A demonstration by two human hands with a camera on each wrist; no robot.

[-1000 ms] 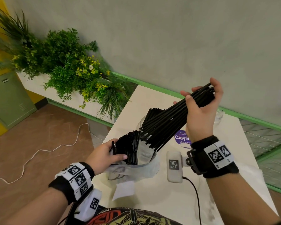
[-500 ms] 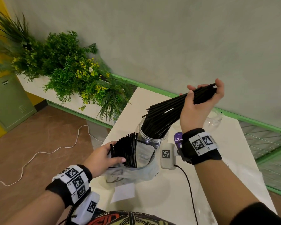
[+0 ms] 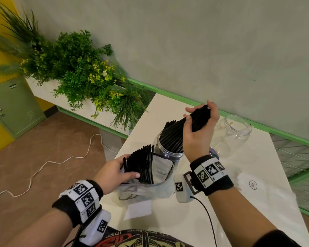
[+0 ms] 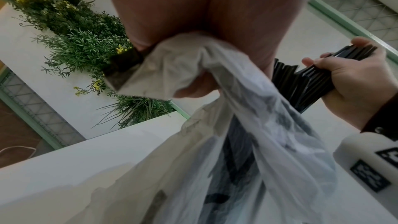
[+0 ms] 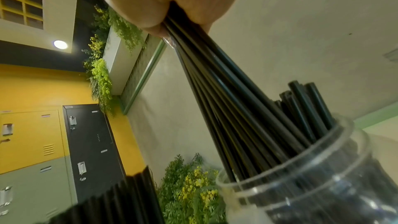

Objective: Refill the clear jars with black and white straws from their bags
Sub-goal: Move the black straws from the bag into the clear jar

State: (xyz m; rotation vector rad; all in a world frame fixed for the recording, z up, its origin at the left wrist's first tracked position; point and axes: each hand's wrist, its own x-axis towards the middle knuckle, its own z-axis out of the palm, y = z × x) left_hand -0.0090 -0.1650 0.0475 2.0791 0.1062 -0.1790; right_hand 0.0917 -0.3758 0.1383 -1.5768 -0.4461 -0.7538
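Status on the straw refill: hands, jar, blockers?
Right hand grips black straw bundle, lower ends inside near jar. Left hand holds bagged straws. Far jar empty. No blockers seen.

Head view looked forward and down over the white table [image 3: 257, 202] from above, both wrists in frame. Left wrist view sat close under the palm, facing up past the plastic bag [image 4: 247, 125]; right wrist view sat equally close, along the black straws [image 5: 237, 108]. Planter foliage [image 3: 82, 72] shared by all three.
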